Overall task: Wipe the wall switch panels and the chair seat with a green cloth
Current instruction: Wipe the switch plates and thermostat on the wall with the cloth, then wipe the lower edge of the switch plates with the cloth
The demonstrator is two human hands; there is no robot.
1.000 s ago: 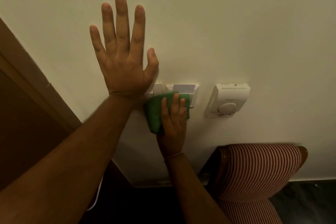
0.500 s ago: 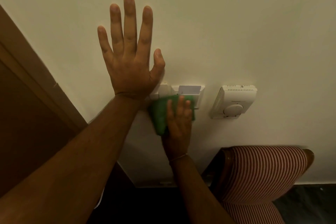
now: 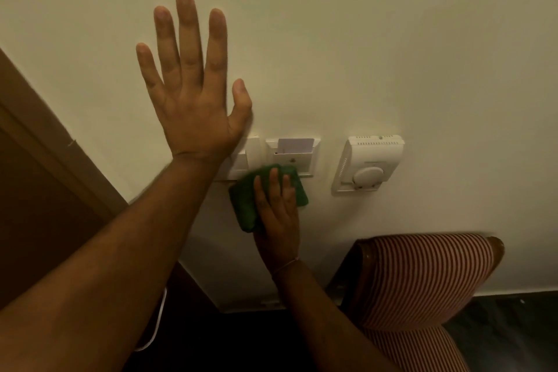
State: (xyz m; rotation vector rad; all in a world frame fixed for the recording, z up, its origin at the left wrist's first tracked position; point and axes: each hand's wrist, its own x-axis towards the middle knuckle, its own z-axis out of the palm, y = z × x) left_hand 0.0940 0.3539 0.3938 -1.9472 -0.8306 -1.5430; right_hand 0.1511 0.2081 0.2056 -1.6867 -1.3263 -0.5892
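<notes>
Head view: dim, warm light on a smooth, matt, cream-painted wall [image 3: 392, 39].
Left hand [image 3: 193, 93]: flat against the wall, palm on the paint, all fingers straight and spread, thumb splayed toward the switches; grip wide open, nothing held; heel of the palm covering the upper left part of the switch panel.
Right hand [image 3: 276, 214]: lower, pressing the green cloth to the wall; fingers [image 3: 273, 183] straight, close together, laid flat over the fabric; grip not curled, more a flat press than a pinch; thin thread band round the wrist.
Green cloth [image 3: 246, 202]: soft, napped fabric, folded into a thick rounded pad; mostly on the bare wall just below the panels, top edge overlapping the lower rim of the card holder and the lower right corner of the switch panel.
Switch panel [image 3: 241, 160]: glossy white plastic, rectangular, raised rocker; left half hidden by the left wrist.
Card holder [image 3: 294, 155]: white plastic box with square corners, pale flat card standing upright in the top slot, small dark mark on the front.
Thermostat [image 3: 370, 164]: white plastic casing, rounded corners, row of vent slits along the top and left side, round dial low on the face; well apart from the cloth, to its right.
Chair [image 3: 422, 275]: padded back with red and cream striped upholstery, curved polished wooden frame, standing against the wall below the thermostat; seat mostly out of frame.
Door frame [image 3: 45, 142]: brown wood, flat moulded strips, slanting along the left edge.
</notes>
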